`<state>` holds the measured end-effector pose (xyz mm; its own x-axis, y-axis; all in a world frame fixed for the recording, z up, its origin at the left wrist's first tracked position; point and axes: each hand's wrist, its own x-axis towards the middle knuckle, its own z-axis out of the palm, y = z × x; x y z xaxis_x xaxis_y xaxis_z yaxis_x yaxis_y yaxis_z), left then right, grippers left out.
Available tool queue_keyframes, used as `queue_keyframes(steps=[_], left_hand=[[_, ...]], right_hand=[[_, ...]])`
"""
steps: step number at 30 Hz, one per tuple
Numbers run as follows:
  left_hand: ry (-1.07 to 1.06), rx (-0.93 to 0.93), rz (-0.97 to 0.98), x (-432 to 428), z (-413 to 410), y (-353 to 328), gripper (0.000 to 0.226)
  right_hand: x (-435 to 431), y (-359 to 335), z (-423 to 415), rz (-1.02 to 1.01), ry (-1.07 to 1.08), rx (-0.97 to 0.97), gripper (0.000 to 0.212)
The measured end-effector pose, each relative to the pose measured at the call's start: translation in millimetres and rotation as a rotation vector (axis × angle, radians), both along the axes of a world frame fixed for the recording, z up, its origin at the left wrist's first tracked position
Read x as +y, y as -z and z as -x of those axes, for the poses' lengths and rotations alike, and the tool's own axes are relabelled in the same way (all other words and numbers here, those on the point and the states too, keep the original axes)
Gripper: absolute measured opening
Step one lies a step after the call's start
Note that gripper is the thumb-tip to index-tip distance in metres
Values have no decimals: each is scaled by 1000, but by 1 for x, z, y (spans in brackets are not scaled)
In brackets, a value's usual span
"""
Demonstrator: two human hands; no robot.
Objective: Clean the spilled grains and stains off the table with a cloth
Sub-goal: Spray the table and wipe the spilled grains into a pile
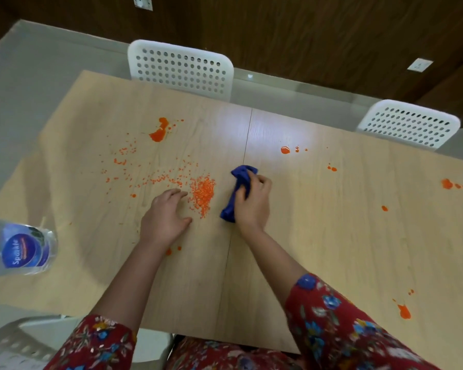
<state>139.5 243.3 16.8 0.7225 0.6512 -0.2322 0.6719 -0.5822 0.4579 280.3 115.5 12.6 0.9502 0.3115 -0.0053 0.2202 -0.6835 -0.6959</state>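
Orange grains lie heaped in a small pile [202, 194] on the light wooden table [318, 236], with more grains scattered [150, 177] to the left. My left hand [166, 217] rests flat and open just left of the pile, fingertips touching its edge. My right hand [251, 204] grips a bunched blue cloth [238, 193] on the table right of the pile. Orange stains show at the far left [159, 130], mid-back [285, 150], far right [447, 183] and near right [404, 311].
A clear plastic bottle [19, 249] with a blue label lies near the table's left edge. Two white perforated chairs [179, 68] [409, 124] stand at the far side. Another white chair [19, 343] sits at the near left corner.
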Motion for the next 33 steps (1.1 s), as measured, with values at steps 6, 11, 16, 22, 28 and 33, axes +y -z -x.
queue_keyframes(steps=[6,11,16,22,28,33], left_hand=[[13,80,-26,6,-7,5,76],[-10,52,-2,5,-6,8,74],[-31,38,21,6,-5,7,74],[-21,11,45,9,0,11,68],[-86,-35,-76,15,7,17,62],[-154,-24,-128,48,8,12,76]], right_hand=[[-90,20,-53,143,253,14,33],[-44,26,-49,196,157,-29,29],[22,22,-25,185,-191,-28,36],[42,18,-62,11,-119,50,35],[60,27,-60,255,-300,-110,40],[93,23,-53,50,-548,-76,36]])
